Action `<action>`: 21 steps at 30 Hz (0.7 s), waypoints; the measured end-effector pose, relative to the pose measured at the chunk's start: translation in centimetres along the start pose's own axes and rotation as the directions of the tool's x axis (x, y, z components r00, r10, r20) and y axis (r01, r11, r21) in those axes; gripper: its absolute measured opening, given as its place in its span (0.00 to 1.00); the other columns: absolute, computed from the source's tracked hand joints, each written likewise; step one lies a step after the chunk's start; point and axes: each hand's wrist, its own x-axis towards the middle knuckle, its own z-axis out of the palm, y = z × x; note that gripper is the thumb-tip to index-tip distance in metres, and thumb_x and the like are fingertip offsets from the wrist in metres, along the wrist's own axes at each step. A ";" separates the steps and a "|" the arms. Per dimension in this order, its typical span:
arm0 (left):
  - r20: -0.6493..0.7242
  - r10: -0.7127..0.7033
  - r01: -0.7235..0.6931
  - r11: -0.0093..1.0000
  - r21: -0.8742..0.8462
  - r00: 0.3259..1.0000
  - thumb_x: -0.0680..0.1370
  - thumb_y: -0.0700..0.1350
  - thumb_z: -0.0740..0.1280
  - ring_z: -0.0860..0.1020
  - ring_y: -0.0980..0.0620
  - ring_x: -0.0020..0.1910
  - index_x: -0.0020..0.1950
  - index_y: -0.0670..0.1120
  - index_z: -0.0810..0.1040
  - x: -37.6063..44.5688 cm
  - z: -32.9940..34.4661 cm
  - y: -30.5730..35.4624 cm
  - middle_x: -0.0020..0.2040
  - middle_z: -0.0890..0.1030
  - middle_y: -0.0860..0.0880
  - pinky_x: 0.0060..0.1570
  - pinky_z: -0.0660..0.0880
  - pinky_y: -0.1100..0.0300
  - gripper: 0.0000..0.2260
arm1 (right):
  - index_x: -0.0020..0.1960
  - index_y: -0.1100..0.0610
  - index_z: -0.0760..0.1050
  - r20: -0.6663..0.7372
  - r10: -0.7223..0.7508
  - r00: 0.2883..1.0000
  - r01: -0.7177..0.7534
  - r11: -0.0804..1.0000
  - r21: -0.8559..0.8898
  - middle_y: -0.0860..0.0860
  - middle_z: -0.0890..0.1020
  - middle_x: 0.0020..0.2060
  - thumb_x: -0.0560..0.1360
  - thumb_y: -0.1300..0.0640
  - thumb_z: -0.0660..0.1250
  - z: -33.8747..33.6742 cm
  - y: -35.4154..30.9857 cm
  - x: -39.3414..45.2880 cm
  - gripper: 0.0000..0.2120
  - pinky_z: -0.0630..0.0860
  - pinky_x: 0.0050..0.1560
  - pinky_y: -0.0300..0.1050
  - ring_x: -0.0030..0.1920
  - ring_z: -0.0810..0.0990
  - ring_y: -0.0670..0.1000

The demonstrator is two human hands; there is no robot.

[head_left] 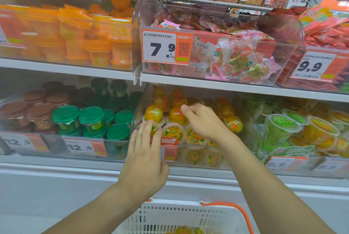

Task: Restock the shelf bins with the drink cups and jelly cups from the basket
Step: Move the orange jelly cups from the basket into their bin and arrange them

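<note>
A clear shelf bin (139, 109) on the lower shelf holds several orange fruit jelly cups (173, 132), some lying dome up. My left hand (144, 155) reaches to the bin's front left corner, its straight fingers touching a jelly cup (154, 128) there. My right hand (204, 122) is inside the bin with curled fingers over a jelly cup that its palm mostly hides, thumb beside an orange dome (176, 115). Below, the white basket (170, 215) with an orange handle (237, 207) shows more jelly cups (188, 231) at the bottom edge.
Green-lidded drink cups (91, 116) and brown-lidded cups (38, 111) fill the bins to the left. Green and yellow jelly cups (281, 127) sit in the bin to the right. The upper shelf (226, 86) overhangs the bin closely, carrying orange cups (75, 31) and wrapped sweets (236, 58).
</note>
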 end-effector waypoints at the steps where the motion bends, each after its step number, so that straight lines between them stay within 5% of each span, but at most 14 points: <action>1: -0.013 0.000 0.000 1.000 -0.004 1.000 0.71 0.52 0.65 0.50 0.46 0.78 0.75 0.51 0.58 0.0 0.0 0.0 0.78 0.56 0.46 0.75 0.40 0.51 0.34 | 0.48 0.64 0.79 0.003 -0.007 1.000 0.007 1.000 -0.004 0.55 0.81 0.49 0.84 0.45 0.53 0.0 0.2 -0.1 0.26 0.69 0.49 0.47 0.49 0.77 0.54; 4: -0.149 -0.016 -0.006 0.990 -0.143 0.989 0.71 0.47 0.67 0.56 0.46 0.77 0.71 0.47 0.67 0.1 -0.2 0.1 0.74 0.63 0.47 0.76 0.48 0.52 0.28 | 0.47 0.61 0.80 -0.245 -0.108 0.963 0.104 0.994 -0.029 0.51 0.81 0.42 0.84 0.50 0.57 0.0 0.5 -0.4 0.19 0.67 0.44 0.45 0.43 0.76 0.51; 6: -0.267 0.005 -0.077 0.962 -0.261 0.964 0.70 0.43 0.69 0.64 0.48 0.71 0.64 0.47 0.73 0.1 -0.7 0.3 0.67 0.69 0.49 0.73 0.57 0.58 0.21 | 0.42 0.60 0.79 -0.527 -0.149 0.837 0.170 0.985 -0.008 0.50 0.80 0.37 0.83 0.54 0.60 -0.2 0.4 -1.0 0.16 0.68 0.42 0.46 0.40 0.75 0.49; 8: -0.380 0.045 -0.168 0.941 -0.295 0.924 0.68 0.39 0.69 0.70 0.50 0.60 0.53 0.46 0.76 -0.3 -0.6 0.7 0.58 0.73 0.50 0.61 0.66 0.60 0.14 | 0.38 0.61 0.76 -0.630 -0.175 0.756 0.270 0.961 0.057 0.52 0.78 0.33 0.81 0.58 0.62 0.1 0.1 -2.1 0.15 0.69 0.39 0.46 0.37 0.74 0.50; 11: -0.387 0.015 -0.194 0.882 -0.429 0.922 0.67 0.34 0.65 0.71 0.50 0.48 0.45 0.45 0.72 -0.8 0.8 1.0 0.49 0.69 0.51 0.46 0.73 0.56 0.10 | 0.33 0.61 0.71 -0.611 -0.290 0.737 0.399 0.916 0.047 0.52 0.73 0.29 0.79 0.59 0.62 3.1 0.2 -4.7 0.16 0.67 0.32 0.47 0.31 0.69 0.50; 14: -0.267 0.030 -0.157 0.869 -0.469 0.963 0.68 0.34 0.61 0.70 0.49 0.39 0.44 0.48 0.68 -2.1 3.5 0.3 0.44 0.68 0.53 0.36 0.70 0.54 0.10 | 0.32 0.59 0.70 -0.489 -0.445 0.750 0.507 0.862 -0.006 0.49 0.69 0.27 0.77 0.60 0.64 7.6 2.0 -8.0 0.15 0.64 0.30 0.42 0.29 0.66 0.48; 17: 0.198 0.017 0.041 0.957 -0.287 0.980 0.72 0.40 0.59 0.74 0.46 0.41 0.47 0.49 0.68 -5.4 7.4 -1.4 0.44 0.72 0.51 0.37 0.70 0.52 0.06 | 0.33 0.56 0.70 -0.225 -0.483 0.846 0.486 0.873 -0.047 0.47 0.67 0.28 0.76 0.58 0.64 12.1 5.9 -11.3 0.13 0.66 0.27 0.45 0.28 0.67 0.48; 19: 0.653 -0.090 0.141 0.990 -0.026 0.752 0.76 0.42 0.60 0.78 0.46 0.46 0.53 0.47 0.71 -8.3 9.6 -2.9 0.49 0.76 0.48 0.43 0.75 0.52 0.06 | 0.33 0.54 0.73 0.035 -0.433 0.901 0.434 0.893 -0.118 0.46 0.72 0.28 0.75 0.54 0.63 14.8 9.0 -13.8 0.12 0.72 0.27 0.45 0.28 0.72 0.49; 21: 0.866 -0.206 0.222 0.968 0.114 0.455 0.79 0.43 0.60 0.79 0.47 0.48 0.58 0.42 0.74 -11.2 11.3 -3.7 0.51 0.78 0.44 0.46 0.76 0.55 0.10 | 0.37 0.52 0.76 0.292 -0.261 0.920 0.319 0.933 -0.168 0.46 0.78 0.33 0.75 0.48 0.61 16.6 11.2 -16.1 0.12 0.77 0.35 0.46 0.33 0.78 0.51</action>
